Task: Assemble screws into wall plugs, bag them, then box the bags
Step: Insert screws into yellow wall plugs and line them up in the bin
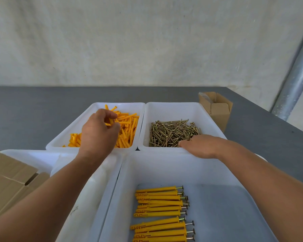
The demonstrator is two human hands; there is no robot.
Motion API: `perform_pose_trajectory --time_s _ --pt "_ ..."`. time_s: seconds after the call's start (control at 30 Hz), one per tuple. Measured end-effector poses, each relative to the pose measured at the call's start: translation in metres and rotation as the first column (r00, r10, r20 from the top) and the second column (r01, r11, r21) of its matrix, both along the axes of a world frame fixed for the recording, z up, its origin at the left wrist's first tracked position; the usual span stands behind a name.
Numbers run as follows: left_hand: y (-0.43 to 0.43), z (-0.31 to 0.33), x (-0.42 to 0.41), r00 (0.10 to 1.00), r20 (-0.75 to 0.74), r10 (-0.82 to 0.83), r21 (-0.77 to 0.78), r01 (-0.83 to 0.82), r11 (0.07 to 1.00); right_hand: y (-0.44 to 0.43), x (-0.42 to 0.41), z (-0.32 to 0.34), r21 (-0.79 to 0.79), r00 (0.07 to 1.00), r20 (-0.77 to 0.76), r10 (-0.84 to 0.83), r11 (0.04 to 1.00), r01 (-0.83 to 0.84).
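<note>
Pale, rough wall (147, 41) rose behind a grey worktop (24, 110), with a dull metal pipe (294, 81) slanting down at the far right. Four white plastic tubs sat close together on the worktop. The far left tub (126, 104) held a loose heap of orange plastic wall plugs (128, 126), and the far right tub (173, 110), just beside it, held a tangled pile of brass-coloured screws (171, 132). Nearer the person, the right-hand tub (164, 168) contained two neat rows of orange plugs with screws already fitted (159, 208), their heads pointing right. The near left tub (94, 198) lay mostly under the left forearm, and its contents could not be made out. The left hand (99, 130) hovered over the plug heap, its grip closed with thumb and fingertips pinching a single orange plug (111, 120) lifted just above the rest. The right hand (199, 145) lay across the near rim of the screw tub, fingertips down among the screws; whether its grip had closed on one could not be told. A small open brown cardboard box (219, 112) stood beside the screw tub, and flat brown cardboard (7, 180) lay at the near left edge.
</note>
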State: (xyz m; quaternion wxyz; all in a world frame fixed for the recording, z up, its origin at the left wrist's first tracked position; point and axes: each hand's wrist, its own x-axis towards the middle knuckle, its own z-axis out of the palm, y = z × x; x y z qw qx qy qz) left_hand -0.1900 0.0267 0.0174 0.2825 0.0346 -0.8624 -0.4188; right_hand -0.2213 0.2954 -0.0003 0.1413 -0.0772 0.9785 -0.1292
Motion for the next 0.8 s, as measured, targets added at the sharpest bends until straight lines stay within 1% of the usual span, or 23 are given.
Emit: perform_pose_trajectory --time_s 0.03,0.1,0.2,0.27,0.4,0.5,0.57,0.67,0.8 --pt "0.005 0.004 0.003 0.999 -0.012 -0.051 0.065 0.051 0.997 0.000 0.000 0.000 0.000 1.000 -0.002 -0.002 1.000 0.002" --pt "0.016 0.009 0.011 0.981 -0.002 -0.194 0.203 0.190 0.961 0.000 0.000 0.000 0.008 1.000 -0.001 -0.006 1.000 0.006" --pt "0.030 0.010 0.021 0.932 0.027 -0.362 0.298 0.338 0.893 0.000 0.002 0.000 0.006 1.000 -0.012 -0.003 1.000 0.003" --pt "0.037 0.010 0.025 0.905 0.030 -0.424 0.337 0.391 0.857 0.000 0.002 0.000 0.002 1.000 -0.027 -0.008 1.000 0.008" --pt "0.042 0.009 0.030 0.867 0.044 -0.497 0.437 0.430 0.790 0.000 0.002 -0.001 -0.007 0.999 -0.047 -0.023 1.000 0.023" --pt "0.044 0.007 0.032 0.842 0.073 -0.535 0.464 0.446 0.765 0.000 0.004 -0.001 -0.011 0.998 -0.064 -0.020 1.000 0.019" --pt "0.046 0.004 0.034 0.807 0.099 -0.582 0.465 0.479 0.744 0.000 0.005 -0.001 -0.009 0.998 -0.063 -0.009 1.000 0.009" --pt "0.052 0.001 0.037 0.748 0.156 -0.645 0.385 0.555 0.737 0.000 0.004 -0.001 -0.010 0.999 -0.047 -0.011 1.000 0.011" --pt "0.055 0.000 0.037 0.733 0.185 -0.654 0.348 0.574 0.742 0.000 0.002 -0.001 -0.008 1.000 -0.011 -0.030 1.000 0.030"
